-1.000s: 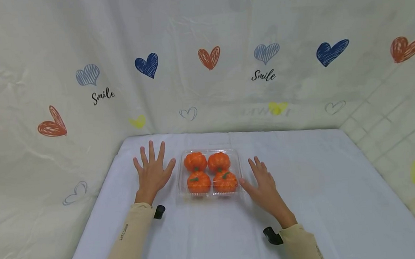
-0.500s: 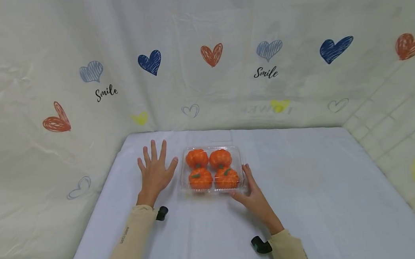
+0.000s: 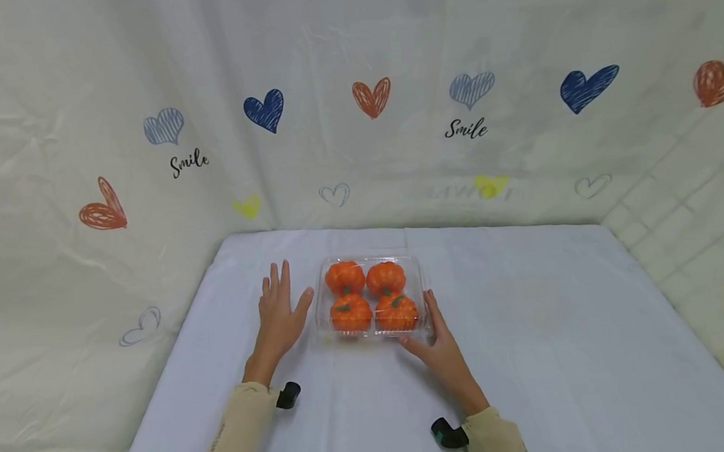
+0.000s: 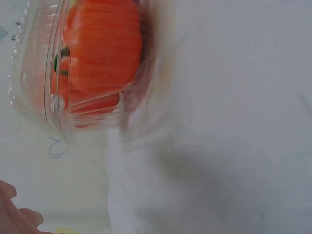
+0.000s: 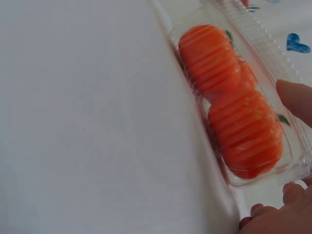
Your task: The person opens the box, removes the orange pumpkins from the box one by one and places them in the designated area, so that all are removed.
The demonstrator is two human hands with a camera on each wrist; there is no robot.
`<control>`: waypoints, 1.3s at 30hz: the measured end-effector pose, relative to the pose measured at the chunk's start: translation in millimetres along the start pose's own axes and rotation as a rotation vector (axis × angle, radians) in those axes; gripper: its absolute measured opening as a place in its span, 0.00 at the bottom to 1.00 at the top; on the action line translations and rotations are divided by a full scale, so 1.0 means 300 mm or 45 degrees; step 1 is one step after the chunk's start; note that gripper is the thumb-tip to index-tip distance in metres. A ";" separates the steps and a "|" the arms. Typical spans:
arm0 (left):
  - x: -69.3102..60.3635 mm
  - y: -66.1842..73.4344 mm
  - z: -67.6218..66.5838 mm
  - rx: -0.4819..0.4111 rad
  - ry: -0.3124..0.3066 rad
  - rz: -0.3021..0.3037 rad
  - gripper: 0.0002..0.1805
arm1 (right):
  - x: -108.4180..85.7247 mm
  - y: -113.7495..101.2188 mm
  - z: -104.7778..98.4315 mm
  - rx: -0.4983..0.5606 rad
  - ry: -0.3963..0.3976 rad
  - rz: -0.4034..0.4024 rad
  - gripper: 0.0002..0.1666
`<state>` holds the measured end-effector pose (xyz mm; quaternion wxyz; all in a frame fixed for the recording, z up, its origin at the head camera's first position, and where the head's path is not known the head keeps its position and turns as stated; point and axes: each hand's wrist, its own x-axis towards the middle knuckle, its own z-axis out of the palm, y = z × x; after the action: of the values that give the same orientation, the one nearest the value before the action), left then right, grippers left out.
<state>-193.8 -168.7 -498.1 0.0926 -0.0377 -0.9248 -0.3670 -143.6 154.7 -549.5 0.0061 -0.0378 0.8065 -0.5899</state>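
Clear plastic box (image 3: 415, 281), lying crosswise, is pinched at its near-right corner by the right hand (image 3: 439, 351) (left hand (image 3: 278, 321) apart, thumb spread).

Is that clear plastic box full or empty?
Full: the clear plastic box holds four orange pumpkins, two by two, seen through its transparent walls.

I see a white cloth (image 3: 567, 324), lightly creased, pale curtain (image 3: 349, 19) behind it. Row of hearts (image 3: 372, 99) across the curtain, left to right: light blue, dark blue, red, same again. Black "Smile" (image 3: 466, 130) under each light blue one. Yellow hearts (image 3: 247, 207), outline hearts (image 3: 335, 195) lower down. Faint brick lines (image 3: 665, 202), right side.
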 end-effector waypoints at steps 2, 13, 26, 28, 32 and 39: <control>-0.020 0.003 0.009 -0.133 -0.006 -0.010 0.46 | -0.003 0.002 0.002 0.003 0.007 0.001 0.64; -0.163 0.014 0.148 -0.818 -0.037 -0.153 0.51 | -0.007 0.013 0.009 -0.033 0.013 -0.010 0.62; -0.238 0.084 0.301 -1.112 0.078 -0.224 0.64 | -0.006 0.007 0.001 -0.061 0.008 0.002 0.63; -0.237 0.092 0.311 -1.091 0.106 -0.241 0.63 | -0.005 0.009 -0.002 -0.059 0.006 -0.004 0.63; -0.238 0.100 0.323 -1.051 0.151 -0.260 0.62 | -0.003 0.012 -0.004 -0.036 -0.003 -0.010 0.63; -0.247 0.095 0.331 -1.019 0.257 -0.203 0.55 | 0.002 0.016 0.008 -0.014 -0.006 -0.031 0.63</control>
<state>-131.6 -80.0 -564.4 0.1320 0.0370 -0.6955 -0.7054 -144.2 153.8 -554.9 0.0009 -0.0490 0.8093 -0.5853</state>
